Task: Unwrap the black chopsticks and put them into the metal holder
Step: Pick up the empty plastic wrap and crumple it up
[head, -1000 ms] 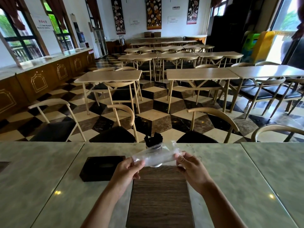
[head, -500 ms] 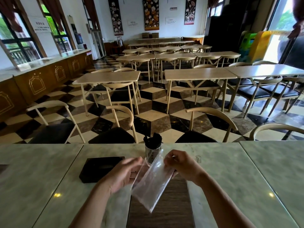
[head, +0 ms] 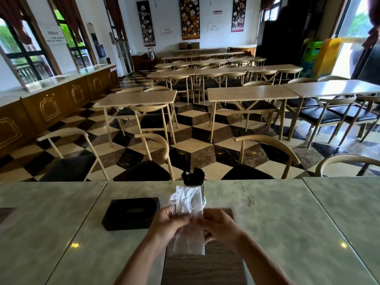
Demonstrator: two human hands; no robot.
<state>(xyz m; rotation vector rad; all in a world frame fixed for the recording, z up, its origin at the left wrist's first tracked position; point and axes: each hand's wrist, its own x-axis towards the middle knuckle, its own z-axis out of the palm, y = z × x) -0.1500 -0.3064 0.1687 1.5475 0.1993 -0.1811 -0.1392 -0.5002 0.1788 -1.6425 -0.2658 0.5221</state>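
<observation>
An empty clear plastic wrapper (head: 188, 204) stands upright between both hands, its top in front of the metal holder (head: 203, 192) and its lower end hanging below my fingers. My left hand (head: 167, 225) and my right hand (head: 220, 227) pinch it at its middle, fingertips nearly touching. Black chopsticks (head: 193, 176) stick up out of the holder just beyond the wrapper. Most of the holder is hidden behind the plastic.
A black square tray (head: 131, 212) lies left of my hands on the marble table (head: 277, 223). A dark wood inlay strip (head: 203, 268) runs under my hands. Chairs (head: 265, 157) line the table's far edge.
The wrapper went from stretched sideways, to hanging down at a slant, to upright. My hands have come close together around its middle.
</observation>
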